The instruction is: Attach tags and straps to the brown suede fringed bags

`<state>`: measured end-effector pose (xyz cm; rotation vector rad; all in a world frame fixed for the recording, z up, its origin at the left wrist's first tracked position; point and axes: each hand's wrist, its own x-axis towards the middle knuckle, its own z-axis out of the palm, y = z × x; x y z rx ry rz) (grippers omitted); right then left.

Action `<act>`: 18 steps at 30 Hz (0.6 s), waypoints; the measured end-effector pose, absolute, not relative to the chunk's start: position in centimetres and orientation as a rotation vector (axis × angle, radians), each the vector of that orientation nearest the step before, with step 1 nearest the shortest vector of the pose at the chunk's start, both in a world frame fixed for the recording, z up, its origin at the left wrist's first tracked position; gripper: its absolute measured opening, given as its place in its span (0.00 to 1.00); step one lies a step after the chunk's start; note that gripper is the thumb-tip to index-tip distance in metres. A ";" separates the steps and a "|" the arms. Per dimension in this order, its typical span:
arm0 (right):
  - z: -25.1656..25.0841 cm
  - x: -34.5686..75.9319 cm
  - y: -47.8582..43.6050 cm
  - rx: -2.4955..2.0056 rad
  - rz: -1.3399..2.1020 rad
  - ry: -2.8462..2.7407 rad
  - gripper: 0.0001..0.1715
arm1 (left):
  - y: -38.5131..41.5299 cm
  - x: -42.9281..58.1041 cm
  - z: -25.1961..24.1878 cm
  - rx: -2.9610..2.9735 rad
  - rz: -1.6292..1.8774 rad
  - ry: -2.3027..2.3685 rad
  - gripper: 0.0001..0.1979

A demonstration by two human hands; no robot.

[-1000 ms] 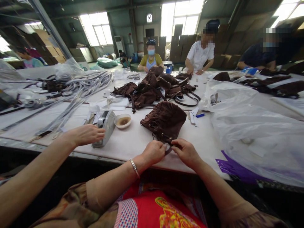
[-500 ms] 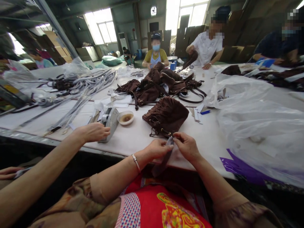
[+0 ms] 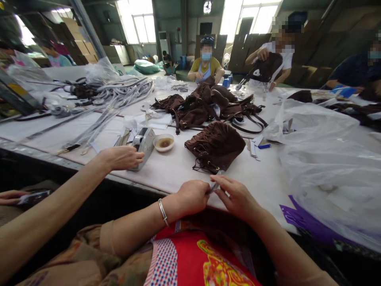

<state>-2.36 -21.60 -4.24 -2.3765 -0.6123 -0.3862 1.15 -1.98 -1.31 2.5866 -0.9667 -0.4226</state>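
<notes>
A brown gathered drawstring bag (image 3: 218,145) with brass-coloured eyelets lies on the table just beyond my hands. My left hand (image 3: 193,196), below a silver bangle, is closed round a strap wrapped in greyish film (image 3: 214,185) at the bag's near edge. From the other side my right hand (image 3: 235,194) pinches the same wrapped strap between thumb and fingers. Most of the strap is hidden by my hands.
A co-worker's hand (image 3: 126,157) reaches in from the left to a grey tape dispenser (image 3: 145,149). Beside it stands a white bowl (image 3: 163,147) of brownish stuff. Brown bags (image 3: 196,107) are heaped behind; clear plastic sheeting (image 3: 324,159) covers the right. Co-workers stand across the table.
My left hand has turned over and closed more tightly round the strap, whose hanging length no longer shows. The co-worker opposite on the right has raised a brown bag. The view has shifted slightly.
</notes>
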 end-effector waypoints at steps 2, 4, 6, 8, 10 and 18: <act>-4.0 -2.8 -20.4 -2.469 -0.232 -0.687 0.17 | -2.2 1.4 -0.9 2.663 -0.320 -1.155 0.08; -4.4 -3.0 -19.6 -2.610 -0.212 -0.597 0.13 | -2.0 1.5 -0.9 2.704 -0.164 -1.267 0.08; -5.1 -3.1 -19.2 -2.747 -0.211 -0.511 0.14 | -1.1 1.3 -1.5 2.676 0.103 -1.283 0.09; -5.7 -3.2 -19.0 -2.840 -0.193 -0.465 0.14 | 0.4 0.8 -2.7 2.602 0.326 -1.224 0.11; -6.0 -3.4 -19.0 -2.871 -0.165 -0.461 0.13 | 2.0 0.1 -4.0 2.558 0.338 -1.130 0.15; -5.9 -3.5 -18.8 -2.884 -0.180 -0.629 0.15 | 3.3 0.5 -5.9 2.643 -0.040 -0.820 0.22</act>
